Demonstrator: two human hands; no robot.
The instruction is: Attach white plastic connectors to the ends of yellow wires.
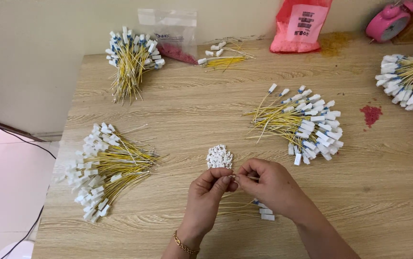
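My left hand (209, 192) and my right hand (267, 183) meet fingertip to fingertip above the table's near edge. Between them they pinch the end of a thin yellow wire (250, 178); whether a small white piece sits on it I cannot tell. A few yellow wires with white tags (265, 213) lie under my right wrist. Just beyond my fingers rests a small heap of white plastic connectors (219, 156). A gold bracelet (185, 245) circles my left wrist.
Bundles of yellow wires with white tags lie on the wooden table (177, 110): near left (102, 165), far left (132, 60), back middle (223, 56), centre right (304, 125), far right (410, 76). A clear bag (173, 33), pink bag (300, 26), pink alarm clock (388, 20) and red crumbs (371, 114) sit behind.
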